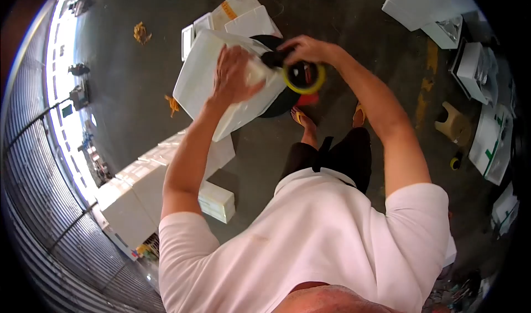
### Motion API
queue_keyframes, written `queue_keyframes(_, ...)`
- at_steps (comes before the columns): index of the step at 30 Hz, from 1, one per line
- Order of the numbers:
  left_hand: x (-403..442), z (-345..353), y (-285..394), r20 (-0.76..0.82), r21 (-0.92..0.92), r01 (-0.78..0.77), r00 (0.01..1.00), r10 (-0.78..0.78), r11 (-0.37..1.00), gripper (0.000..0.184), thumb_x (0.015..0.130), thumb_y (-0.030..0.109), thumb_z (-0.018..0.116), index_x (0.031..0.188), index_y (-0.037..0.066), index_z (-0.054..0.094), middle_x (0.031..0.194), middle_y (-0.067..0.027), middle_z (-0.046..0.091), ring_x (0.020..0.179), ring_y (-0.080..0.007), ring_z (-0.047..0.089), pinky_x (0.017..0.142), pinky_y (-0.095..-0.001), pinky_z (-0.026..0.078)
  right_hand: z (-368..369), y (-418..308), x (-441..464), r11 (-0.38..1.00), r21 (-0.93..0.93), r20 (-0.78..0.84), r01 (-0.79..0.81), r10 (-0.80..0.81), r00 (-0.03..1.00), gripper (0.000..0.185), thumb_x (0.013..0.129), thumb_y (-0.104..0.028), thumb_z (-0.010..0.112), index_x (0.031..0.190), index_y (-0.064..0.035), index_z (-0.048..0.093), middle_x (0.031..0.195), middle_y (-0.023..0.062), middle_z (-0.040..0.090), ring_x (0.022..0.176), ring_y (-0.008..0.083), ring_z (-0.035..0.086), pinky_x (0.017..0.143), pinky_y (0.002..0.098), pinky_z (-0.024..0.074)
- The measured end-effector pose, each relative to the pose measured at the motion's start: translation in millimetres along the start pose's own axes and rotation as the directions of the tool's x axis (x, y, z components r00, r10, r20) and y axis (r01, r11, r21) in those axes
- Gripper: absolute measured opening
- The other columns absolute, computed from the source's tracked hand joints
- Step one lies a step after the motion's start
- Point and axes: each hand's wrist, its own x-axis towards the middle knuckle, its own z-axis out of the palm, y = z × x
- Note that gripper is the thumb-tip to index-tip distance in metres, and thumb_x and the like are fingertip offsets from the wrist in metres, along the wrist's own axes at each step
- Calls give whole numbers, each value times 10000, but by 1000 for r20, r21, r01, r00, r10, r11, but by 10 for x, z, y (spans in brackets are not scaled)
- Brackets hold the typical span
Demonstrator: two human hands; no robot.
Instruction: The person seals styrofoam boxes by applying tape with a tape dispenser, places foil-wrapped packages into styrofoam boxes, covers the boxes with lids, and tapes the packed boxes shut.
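In the head view, a white foam box (193,75) sits tilted in front of me on a dark round support (279,104). My left hand (235,75) rests on the box with its fingers stretched out and slightly blurred. My right hand (304,50) is wrapped round the dark handle of a tape dispenser (272,59). The dispenser carries a yellow-rimmed roll of tape (321,81) and reaches over the box's right edge. Motion blur hides where the tape meets the box.
White foam pieces (243,14) lie beyond the box. Stacked white boxes (135,202) stand at left, with a smaller white box (217,201) beside them. More foam boxes (489,141) and a beige stool (453,124) are at right. Orange scraps (141,33) litter the floor.
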Motion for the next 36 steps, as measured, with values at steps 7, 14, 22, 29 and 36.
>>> queue_keyframes(7, 527, 194, -445, -157, -65, 598, 784, -600, 799, 493, 683, 400, 766, 1097, 150, 672, 1159, -132, 612, 1144, -306, 498, 1071, -429, 299, 1104, 68, -1299, 982, 190, -291, -12, 68, 954, 517, 802, -107, 747, 1288, -55, 579, 1107, 114, 656, 936, 159, 628, 831, 284, 517)
queue_keyframes(14, 637, 221, -857, -202, -26, 869, 479, -854, 494, 622, 722, 567, 648, 1204, 174, 649, 1238, -151, 619, 1197, -345, 516, 1065, -418, 326, 1620, -140, -1075, 977, 143, -296, -155, 192, 936, 530, 781, -191, 768, 1281, -117, 607, 1147, 125, 654, 1033, 181, 614, 908, 336, 503)
queue_keyframes(22, 537, 160, -1110, -192, -82, 993, 69, -979, 86, 713, 779, 634, 576, 1316, 166, 551, 1287, -128, 592, 1249, -307, 492, 1074, -429, 314, 1665, -68, -1179, 754, 642, -577, 138, 357, 734, 585, 900, -267, 650, 1383, -33, 419, 1188, 195, 590, 1092, 286, 592, 980, 390, 456)
queue_keyframes(29, 529, 159, -1194, -313, -338, 932, 17, -950, 128, 668, 815, 591, 593, 1273, 107, 558, 1212, -166, 614, 1202, -326, 522, 1055, -423, 351, 1910, -145, -274, 907, 318, -948, 276, 296, 121, 660, 953, -231, 608, 1425, 50, 243, 1362, 250, 406, 1232, 322, 456, 1057, 391, 357)
queue_keyframes(36, -171, -201, -1003, -386, -864, 251, 228, -894, 437, 773, 853, 458, 675, 1372, -47, 405, 1349, -255, 460, 1275, -371, 422, 1098, -429, 292, 1238, -591, -1022, 821, 480, -782, 309, 241, 574, 491, 920, -240, 666, 1282, 35, 480, 1177, 121, 593, 1040, 198, 602, 913, 317, 488)
